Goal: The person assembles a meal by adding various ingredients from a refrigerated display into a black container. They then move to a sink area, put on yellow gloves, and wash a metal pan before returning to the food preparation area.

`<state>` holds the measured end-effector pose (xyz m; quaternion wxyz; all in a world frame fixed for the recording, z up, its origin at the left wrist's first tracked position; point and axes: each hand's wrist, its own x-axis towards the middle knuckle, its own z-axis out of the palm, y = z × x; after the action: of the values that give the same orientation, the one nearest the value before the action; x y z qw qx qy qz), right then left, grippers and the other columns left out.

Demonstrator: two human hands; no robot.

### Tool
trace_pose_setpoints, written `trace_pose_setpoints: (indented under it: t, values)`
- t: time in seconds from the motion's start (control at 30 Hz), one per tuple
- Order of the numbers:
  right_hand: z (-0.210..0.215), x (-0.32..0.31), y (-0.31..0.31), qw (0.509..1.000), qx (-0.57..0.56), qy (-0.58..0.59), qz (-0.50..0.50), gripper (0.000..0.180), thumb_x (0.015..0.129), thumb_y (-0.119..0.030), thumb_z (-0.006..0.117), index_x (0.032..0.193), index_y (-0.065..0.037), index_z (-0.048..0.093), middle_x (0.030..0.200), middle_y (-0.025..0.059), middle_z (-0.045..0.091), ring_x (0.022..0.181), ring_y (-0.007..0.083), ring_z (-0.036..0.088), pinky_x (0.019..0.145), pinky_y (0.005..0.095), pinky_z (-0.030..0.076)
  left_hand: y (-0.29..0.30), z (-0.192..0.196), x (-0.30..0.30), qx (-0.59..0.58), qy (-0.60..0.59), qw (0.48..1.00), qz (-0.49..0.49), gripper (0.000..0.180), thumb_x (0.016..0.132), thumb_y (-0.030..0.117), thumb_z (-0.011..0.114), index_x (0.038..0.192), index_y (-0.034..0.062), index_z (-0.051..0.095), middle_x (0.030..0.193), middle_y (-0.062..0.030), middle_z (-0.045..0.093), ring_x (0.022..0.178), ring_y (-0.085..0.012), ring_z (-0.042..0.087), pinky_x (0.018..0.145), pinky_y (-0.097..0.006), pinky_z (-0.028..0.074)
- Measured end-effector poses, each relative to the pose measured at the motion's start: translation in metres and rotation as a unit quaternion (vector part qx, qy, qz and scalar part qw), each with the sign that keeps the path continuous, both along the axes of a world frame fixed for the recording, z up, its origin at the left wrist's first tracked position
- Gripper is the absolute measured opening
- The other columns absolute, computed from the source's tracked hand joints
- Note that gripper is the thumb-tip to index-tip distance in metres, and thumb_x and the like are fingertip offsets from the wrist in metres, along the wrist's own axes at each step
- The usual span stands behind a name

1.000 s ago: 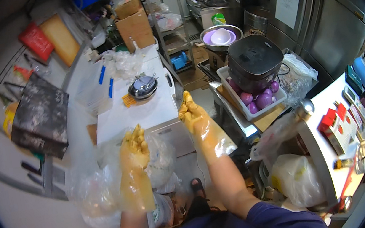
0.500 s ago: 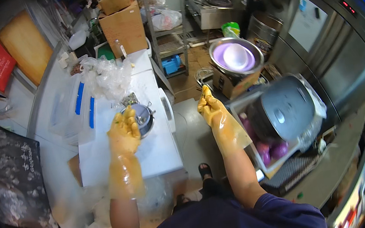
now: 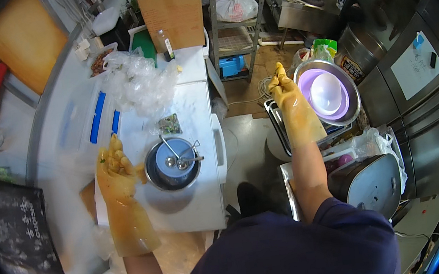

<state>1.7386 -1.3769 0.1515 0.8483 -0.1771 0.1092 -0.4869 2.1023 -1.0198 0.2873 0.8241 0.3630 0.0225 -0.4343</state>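
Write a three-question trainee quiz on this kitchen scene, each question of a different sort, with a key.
1. True or false: the left hand in its yellow rubber glove holds one of the ladles.
2. Multiple choice: the right hand is raised next to (A) the cardboard box, (B) the metal basin holding a purple bowl, (C) the crumpled plastic bags.
3. Fill in: the ladles lie in a round metal ____ on the white table.

Key: 1 false, it is beside the bowl and holds nothing; 2 B; 3 bowl.
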Motion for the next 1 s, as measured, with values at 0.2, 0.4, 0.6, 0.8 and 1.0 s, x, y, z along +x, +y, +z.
trace_pose_setpoints:
  t: [0.2,0.4,0.6,0.8,1.0]
  values:
    - [-0.030,0.018,-0.145,0.976,0.209,0.026,-0.060,0.053,0.079,0.006,0.054,0.127,-0.014,0.065,0.095,0.0023,0.058,0.076,0.0193,0.046,0.067,0.0303,0.044,-0.085,-0.017,0.005,-0.004,0.084,0.996,-0.031,0.038,0.102,0.030,0.045,0.123,0.0030,0.064,0.101,-0.0075,0.073,0.076,-0.0107,0.067,0.065,-0.022,0.057]
    - [-0.123,0.067,-0.249,0.973,0.222,-0.042,0.043,0.050,0.078,0.007,0.056,0.121,-0.016,0.068,0.090,0.0045,0.057,0.073,0.0211,0.049,0.064,0.0308,0.046,-0.162,-0.069,0.060,-0.086,0.070,0.990,-0.090,0.047,0.105,0.030,0.036,0.137,-0.0013,0.049,0.119,-0.0188,0.067,0.094,-0.0237,0.070,0.080,-0.033,0.060]
    - [-0.172,0.078,-0.315,0.950,0.311,0.002,-0.004,0.047,0.082,0.001,0.060,0.122,-0.021,0.066,0.086,0.0032,0.053,0.070,0.0205,0.047,0.063,0.0300,0.043,-0.272,-0.074,0.061,-0.023,0.121,0.988,-0.098,0.046,0.104,0.031,0.038,0.135,-0.0010,0.051,0.119,-0.0164,0.066,0.096,-0.0219,0.068,0.076,-0.030,0.058]
    - [-0.185,0.031,-0.374,0.974,0.218,-0.039,0.042,0.041,0.088,-0.009,0.063,0.126,-0.022,0.058,0.088,0.0065,0.054,0.075,0.0212,0.050,0.063,0.0327,0.044,-0.382,-0.073,0.059,0.041,0.132,0.982,-0.131,0.042,0.102,0.031,0.045,0.129,0.0024,0.058,0.109,-0.0099,0.071,0.081,-0.0143,0.068,0.069,-0.024,0.058]
    - [-0.203,-0.010,-0.464,0.975,0.209,0.055,-0.043,0.033,0.088,-0.017,0.062,0.118,-0.031,0.065,0.074,0.0003,0.047,0.068,0.0189,0.046,0.062,0.0351,0.040,-0.489,-0.095,0.030,-0.003,0.186,0.955,-0.231,0.041,0.101,0.032,0.046,0.119,0.0012,0.065,0.105,-0.0148,0.072,0.086,-0.0197,0.070,0.070,-0.028,0.059]
